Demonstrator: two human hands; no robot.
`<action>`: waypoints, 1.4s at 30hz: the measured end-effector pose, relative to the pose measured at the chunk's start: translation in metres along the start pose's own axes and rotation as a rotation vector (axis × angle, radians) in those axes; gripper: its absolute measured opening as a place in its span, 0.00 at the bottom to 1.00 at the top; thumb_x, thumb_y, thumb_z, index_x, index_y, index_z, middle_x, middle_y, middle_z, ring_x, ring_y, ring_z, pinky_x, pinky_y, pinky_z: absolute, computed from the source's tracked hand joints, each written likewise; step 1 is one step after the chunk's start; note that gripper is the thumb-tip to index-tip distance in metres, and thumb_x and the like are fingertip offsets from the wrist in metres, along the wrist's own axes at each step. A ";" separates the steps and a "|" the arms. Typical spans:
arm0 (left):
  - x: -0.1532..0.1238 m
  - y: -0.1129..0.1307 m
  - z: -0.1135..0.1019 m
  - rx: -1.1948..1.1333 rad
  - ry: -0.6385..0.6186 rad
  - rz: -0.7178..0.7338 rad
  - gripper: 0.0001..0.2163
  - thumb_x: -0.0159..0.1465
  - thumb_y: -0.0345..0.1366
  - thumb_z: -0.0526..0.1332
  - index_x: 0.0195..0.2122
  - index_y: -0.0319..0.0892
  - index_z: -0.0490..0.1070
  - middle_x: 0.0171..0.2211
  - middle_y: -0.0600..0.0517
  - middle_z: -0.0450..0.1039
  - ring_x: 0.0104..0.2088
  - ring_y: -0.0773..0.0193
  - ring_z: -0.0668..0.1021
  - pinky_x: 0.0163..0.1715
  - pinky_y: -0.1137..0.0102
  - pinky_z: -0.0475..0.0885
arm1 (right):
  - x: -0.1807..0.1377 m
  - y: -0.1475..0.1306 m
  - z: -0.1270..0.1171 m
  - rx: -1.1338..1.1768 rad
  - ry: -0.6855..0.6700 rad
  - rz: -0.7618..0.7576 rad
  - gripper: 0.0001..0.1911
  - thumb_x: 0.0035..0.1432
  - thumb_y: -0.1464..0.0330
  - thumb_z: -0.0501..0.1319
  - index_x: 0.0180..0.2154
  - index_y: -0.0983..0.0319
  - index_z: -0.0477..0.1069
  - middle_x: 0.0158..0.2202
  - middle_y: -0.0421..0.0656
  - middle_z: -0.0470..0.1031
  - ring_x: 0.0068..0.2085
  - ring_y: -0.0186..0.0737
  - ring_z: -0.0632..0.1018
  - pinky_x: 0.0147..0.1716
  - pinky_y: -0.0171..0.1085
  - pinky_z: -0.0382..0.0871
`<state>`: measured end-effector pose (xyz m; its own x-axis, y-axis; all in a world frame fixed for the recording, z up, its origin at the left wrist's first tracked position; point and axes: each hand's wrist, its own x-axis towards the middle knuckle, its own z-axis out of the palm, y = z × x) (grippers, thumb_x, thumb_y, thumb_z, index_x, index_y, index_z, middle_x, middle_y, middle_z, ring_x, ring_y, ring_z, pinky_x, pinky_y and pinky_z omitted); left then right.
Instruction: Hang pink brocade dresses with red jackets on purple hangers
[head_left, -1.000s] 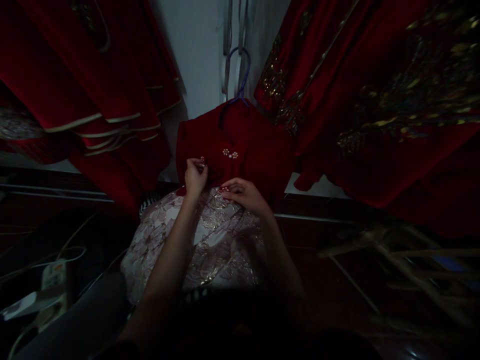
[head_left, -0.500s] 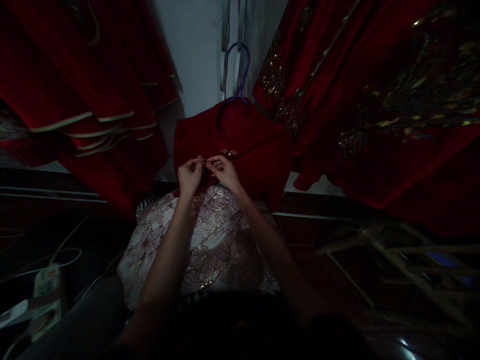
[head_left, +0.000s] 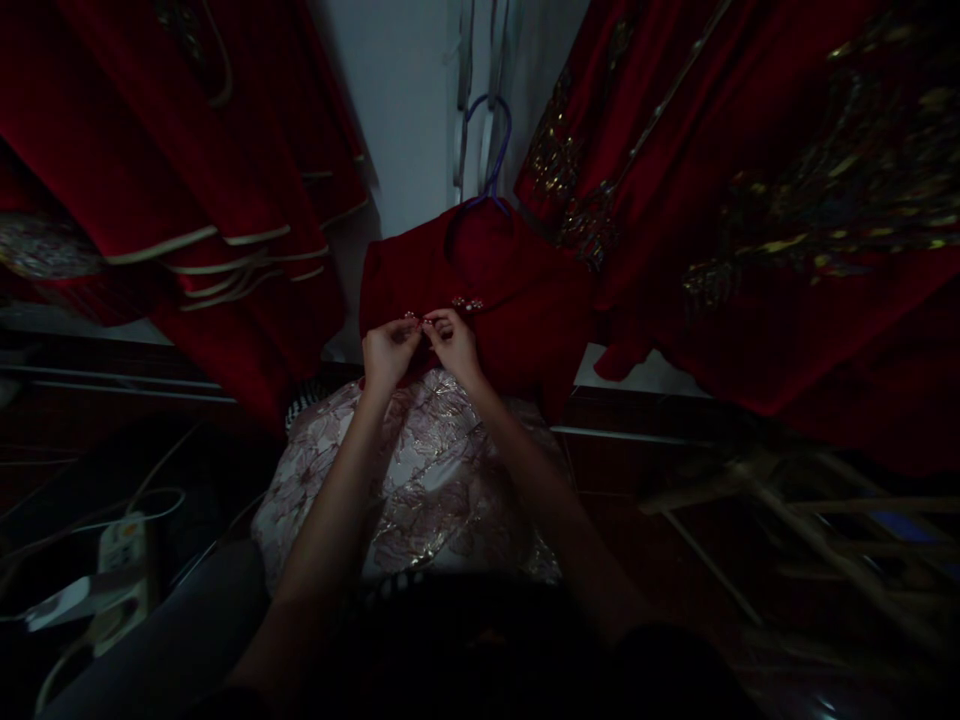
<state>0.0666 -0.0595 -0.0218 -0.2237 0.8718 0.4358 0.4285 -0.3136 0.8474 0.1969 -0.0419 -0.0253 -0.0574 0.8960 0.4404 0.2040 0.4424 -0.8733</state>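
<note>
A red garment (head_left: 525, 310) hangs in front of me on a purple hanger (head_left: 499, 150). A small beaded ornament (head_left: 468, 304) sits on its front, below the neckline. My left hand (head_left: 386, 352) and my right hand (head_left: 454, 345) meet just under it, fingertips pinched together on a second small beaded fastening (head_left: 410, 316). Most of that fastening is hidden by the fingers. Below the red top spreads a pale, shiny floral skirt (head_left: 427, 470), partly covered by my forearms.
Red garments with pale piping (head_left: 247, 180) hang at the left. More red clothing with gold sequins (head_left: 757, 220) hangs at the right. A power strip (head_left: 124, 560) with cords lies low at the left. A wooden frame (head_left: 795, 510) stands at the lower right.
The view has shifted slightly, so the scene sits a little further right. My hands stay pinched at the same spot on the garment, with the fingers slightly repositioned.
</note>
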 end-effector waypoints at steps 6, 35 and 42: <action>0.006 -0.009 0.000 -0.100 -0.011 -0.015 0.16 0.54 0.41 0.64 0.40 0.37 0.78 0.36 0.43 0.80 0.34 0.58 0.81 0.37 0.67 0.75 | -0.007 -0.007 0.005 -0.065 0.033 0.037 0.09 0.61 0.62 0.56 0.41 0.59 0.66 0.35 0.40 0.71 0.35 0.32 0.72 0.39 0.32 0.68; -0.012 -0.031 -0.026 -0.110 -0.269 -0.075 0.21 0.54 0.44 0.64 0.45 0.38 0.67 0.43 0.45 0.74 0.41 0.61 0.77 0.44 0.65 0.72 | -0.046 -0.004 -0.050 0.073 -0.244 0.198 0.10 0.61 0.67 0.57 0.43 0.60 0.72 0.45 0.46 0.77 0.43 0.35 0.78 0.42 0.36 0.75; -0.040 -0.066 -0.013 0.129 -0.211 -0.125 0.24 0.49 0.43 0.67 0.45 0.40 0.68 0.38 0.47 0.74 0.37 0.61 0.76 0.39 0.66 0.70 | -0.084 -0.002 -0.104 -0.073 -0.342 0.328 0.14 0.59 0.68 0.59 0.47 0.63 0.73 0.44 0.48 0.78 0.41 0.35 0.78 0.43 0.36 0.73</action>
<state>0.0362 -0.0787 -0.0909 -0.1008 0.9640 0.2461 0.5203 -0.1598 0.8389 0.3026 -0.1219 -0.0384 -0.2942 0.9549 0.0400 0.3320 0.1414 -0.9326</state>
